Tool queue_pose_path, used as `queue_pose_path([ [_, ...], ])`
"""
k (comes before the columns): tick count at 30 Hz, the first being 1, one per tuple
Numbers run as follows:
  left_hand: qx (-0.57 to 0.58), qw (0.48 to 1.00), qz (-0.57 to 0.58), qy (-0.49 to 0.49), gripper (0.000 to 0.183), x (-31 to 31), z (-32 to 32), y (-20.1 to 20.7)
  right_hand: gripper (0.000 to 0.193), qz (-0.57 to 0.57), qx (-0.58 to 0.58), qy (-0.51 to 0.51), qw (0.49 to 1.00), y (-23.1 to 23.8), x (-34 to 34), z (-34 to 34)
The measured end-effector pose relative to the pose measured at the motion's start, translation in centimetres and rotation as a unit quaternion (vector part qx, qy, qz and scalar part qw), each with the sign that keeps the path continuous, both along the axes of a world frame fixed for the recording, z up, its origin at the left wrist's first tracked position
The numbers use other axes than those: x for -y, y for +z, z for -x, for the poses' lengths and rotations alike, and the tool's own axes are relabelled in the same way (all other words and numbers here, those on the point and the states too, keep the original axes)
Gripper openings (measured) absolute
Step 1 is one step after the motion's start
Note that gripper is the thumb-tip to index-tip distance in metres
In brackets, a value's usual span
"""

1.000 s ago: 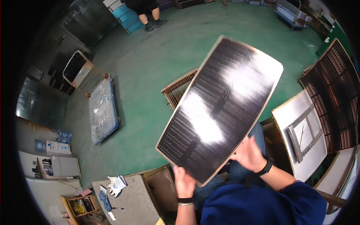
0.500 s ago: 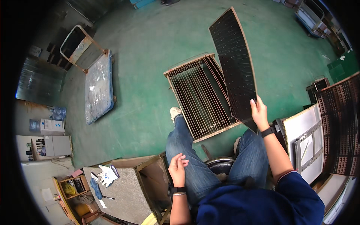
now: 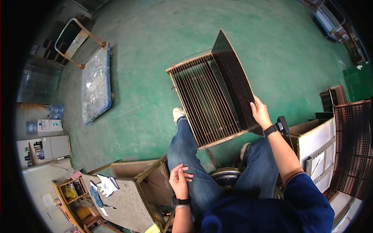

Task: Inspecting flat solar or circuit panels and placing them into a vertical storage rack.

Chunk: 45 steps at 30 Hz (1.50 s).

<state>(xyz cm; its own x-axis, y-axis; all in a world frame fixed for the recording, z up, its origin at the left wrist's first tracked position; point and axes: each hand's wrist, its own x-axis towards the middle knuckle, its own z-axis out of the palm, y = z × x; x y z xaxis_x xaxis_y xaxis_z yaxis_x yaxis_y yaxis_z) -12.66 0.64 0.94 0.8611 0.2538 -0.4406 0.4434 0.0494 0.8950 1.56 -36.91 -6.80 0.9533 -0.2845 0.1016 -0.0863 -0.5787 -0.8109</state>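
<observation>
My right hand is closed on the near right edge of a thin dark panel, marked with fine light dashes. The panel stands nearly upright at the right side of a slotted rack, its lower edge down among the rack's bars. Whether that edge sits in a slot I cannot tell. The rack has a pale frame and many dark, closely spaced dividers, and it stands in front of my knees. My left hand hovers by my left thigh, fingers loosely bent and apart, holding nothing.
To the left stands a blue platform trolley. A grey-topped box beside my left arm bears white gloves and a pen. At right are a white panelled case and a dark patterned sheet. I sit over a round stool.
The dark panel has come down and tilted toward the rack's right side, with my right hand still on its edge. My left hand stays by my thigh. The whole view has shifted slightly.
</observation>
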Motion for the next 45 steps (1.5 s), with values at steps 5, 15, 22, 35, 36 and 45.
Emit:
queue_pose_path([
  [5,-0.006,1.000,-0.005,0.010,0.021,0.4,-0.2,0.0,0.036,0.015,-0.037,0.003,0.999,-0.7,-0.5,-1.5],
  [15,-0.014,1.000,-0.004,0.016,0.020,0.2,-0.2,0.0,0.036,0.036,-0.024,-0.007,0.999,-1.5,-0.9,-2.1],
  [22,-0.025,1.000,-0.008,0.014,0.019,0.4,-0.4,0.1,0.039,0.106,-0.071,-0.008,0.992,-4.3,-2.3,-3.4],
  [35,-0.057,0.998,0.003,0.003,0.021,-0.3,-0.1,0.1,0.050,0.156,-0.323,0.088,0.929,-14.6,-6.5,-3.4],
  [36,-0.053,0.999,0.011,-0.004,0.021,-0.3,-0.1,0.1,0.044,0.160,-0.286,0.077,0.941,-15.7,-6.0,-3.0],
  [45,-0.033,0.998,0.046,-0.019,0.023,-0.7,-0.1,-0.3,0.014,0.236,-0.190,0.086,0.949,-3.0,-4.7,-2.5],
])
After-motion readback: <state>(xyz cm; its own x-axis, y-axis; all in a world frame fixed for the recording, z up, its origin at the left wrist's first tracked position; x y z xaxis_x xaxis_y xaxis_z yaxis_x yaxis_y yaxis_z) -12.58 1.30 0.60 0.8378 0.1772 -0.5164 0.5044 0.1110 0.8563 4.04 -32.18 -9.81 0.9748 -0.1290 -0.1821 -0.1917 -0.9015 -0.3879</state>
